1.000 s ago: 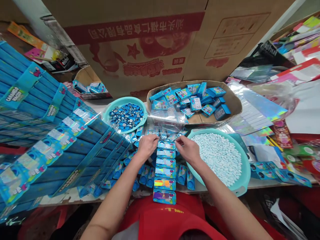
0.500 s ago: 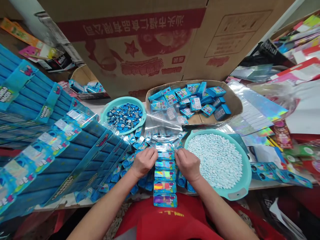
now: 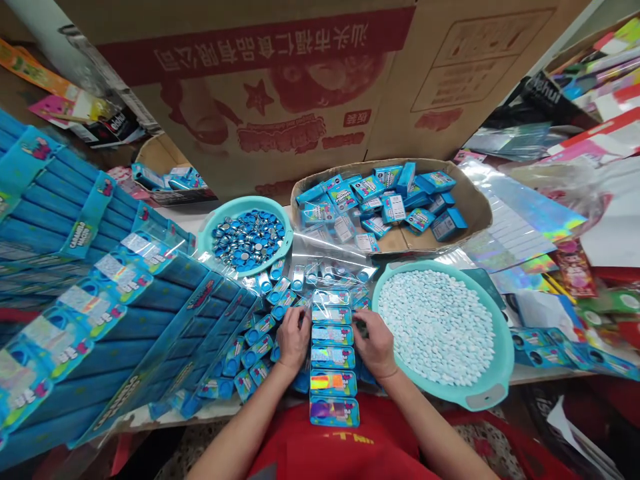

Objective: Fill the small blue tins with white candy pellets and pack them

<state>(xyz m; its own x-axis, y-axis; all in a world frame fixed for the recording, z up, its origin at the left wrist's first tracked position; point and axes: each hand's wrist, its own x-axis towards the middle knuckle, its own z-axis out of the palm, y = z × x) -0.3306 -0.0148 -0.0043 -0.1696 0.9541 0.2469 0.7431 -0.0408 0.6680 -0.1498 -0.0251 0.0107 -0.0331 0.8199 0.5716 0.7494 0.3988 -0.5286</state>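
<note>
A strip of small blue packs (image 3: 333,357) with shiny rainbow windows runs toward me, its near end against my red top. Clear plastic film (image 3: 330,253) glints beyond its far end. My left hand (image 3: 294,337) is at the strip's left edge near the far end, fingers curled and thumb close to the fingertips. Opposite it, my right hand (image 3: 374,340) has thumb and forefinger bent together at the right edge. The exact contact of the fingertips is hard to see. Loose blue packs with round hollows (image 3: 260,330) lie left of my left hand.
A turquoise basin (image 3: 505,360) of pale tablets stands right; a smaller turquoise basin (image 3: 207,223) holds blue and silver round pieces. Behind is a cardboard tray (image 3: 470,207) of blue boxes, below a large carton (image 3: 390,87). Stacked blue display packs (image 3: 165,320) rise at left.
Both hands have shifted slightly nearer to me along the strip, and their tight fists have loosened a little. The whole view has tilted slightly.
</note>
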